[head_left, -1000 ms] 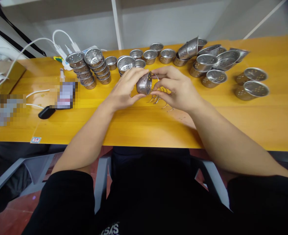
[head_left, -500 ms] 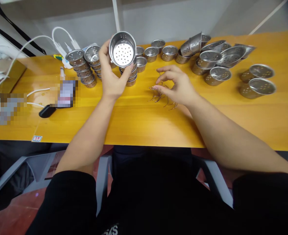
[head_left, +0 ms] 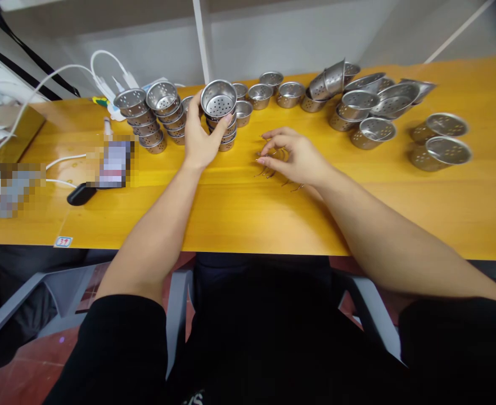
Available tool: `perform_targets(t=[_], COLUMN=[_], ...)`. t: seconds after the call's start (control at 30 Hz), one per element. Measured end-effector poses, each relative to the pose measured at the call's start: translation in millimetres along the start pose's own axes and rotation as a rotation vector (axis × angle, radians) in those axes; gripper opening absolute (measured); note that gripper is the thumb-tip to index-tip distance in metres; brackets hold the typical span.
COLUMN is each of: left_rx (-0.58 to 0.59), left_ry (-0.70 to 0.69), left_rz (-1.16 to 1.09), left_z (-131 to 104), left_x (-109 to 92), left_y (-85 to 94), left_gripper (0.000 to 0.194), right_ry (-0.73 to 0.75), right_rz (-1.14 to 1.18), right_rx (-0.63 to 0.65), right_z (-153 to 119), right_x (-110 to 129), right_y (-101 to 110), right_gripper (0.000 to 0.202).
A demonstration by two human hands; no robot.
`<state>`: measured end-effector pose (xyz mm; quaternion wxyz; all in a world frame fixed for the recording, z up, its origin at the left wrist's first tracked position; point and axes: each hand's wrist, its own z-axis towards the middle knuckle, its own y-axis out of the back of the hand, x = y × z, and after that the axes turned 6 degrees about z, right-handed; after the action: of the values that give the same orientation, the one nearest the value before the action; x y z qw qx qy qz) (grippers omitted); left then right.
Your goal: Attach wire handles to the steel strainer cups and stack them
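My left hand [head_left: 202, 138] grips a perforated stainless steel cup [head_left: 219, 100] by its side, thumb at the front of the rim. The cup's open mouth faces me, and it is right over a stack of similar cups [head_left: 226, 145]. My right hand [head_left: 296, 154] hovers low over the table, thumb and fingers curled close together at a thin curved wire [head_left: 260, 154]. More bent wires [head_left: 297, 187] lie beneath and around this hand, partly hidden by it.
Two taller cup stacks [head_left: 149, 126] [head_left: 172, 121] stand left of my left hand. Loose and tipped perforated cups [head_left: 290, 94] line the back of the yellow table [head_left: 239, 219]. Two more cups [head_left: 440, 154] are at the right. A phone [head_left: 115, 163] and white cables [head_left: 64, 156] lie left.
My left hand has lowered the cup onto or just above the stack, tilting it more upright. My right hand has shifted slightly left and down, its fingers closer together.
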<state>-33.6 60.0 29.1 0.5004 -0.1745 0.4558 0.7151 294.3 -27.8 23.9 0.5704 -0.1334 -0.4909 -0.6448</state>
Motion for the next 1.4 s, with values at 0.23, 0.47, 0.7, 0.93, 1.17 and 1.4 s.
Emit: perform_targets(t=[0.23, 0.47, 0.7, 0.93, 1.17, 1.4], left_rx=[-0.129, -0.033, 0.005, 0.070, 0.487, 0.602], left_ry=[0.058, 0.062, 0.110, 0.199, 0.213, 0.256], left_rz=[0.061, 0.006, 0.049, -0.026, -0.346, -0.467], left_z=[1, -7, -9, -19, -36, -40], left_x=[-9, -5, 31, 18, -14, -22], left_y=[9.1, -1.3, -13.9, 3.8, 15.8, -2.1], left_gripper=[0.101, 0.119, 0.109, 0.095, 0.111, 0.119], right_ry=[0.007, -0.005, -0.021, -0.047, -0.007, 0.089], right_rz=[0.016, -0.002, -0.077, -0.196, -0.178, -0.186], right_rx=[-0.010, 0.004, 0.054, 0.187, 0.060, 0.039], right_z=[0, 0, 0, -2, 5, 85], right_x=[-1, -3, -8, -23, -26, -35], right_y=[0, -1, 7, 21, 18, 11], right_gripper=[0.029, 0.028, 0.027, 0.013, 0.028, 0.045])
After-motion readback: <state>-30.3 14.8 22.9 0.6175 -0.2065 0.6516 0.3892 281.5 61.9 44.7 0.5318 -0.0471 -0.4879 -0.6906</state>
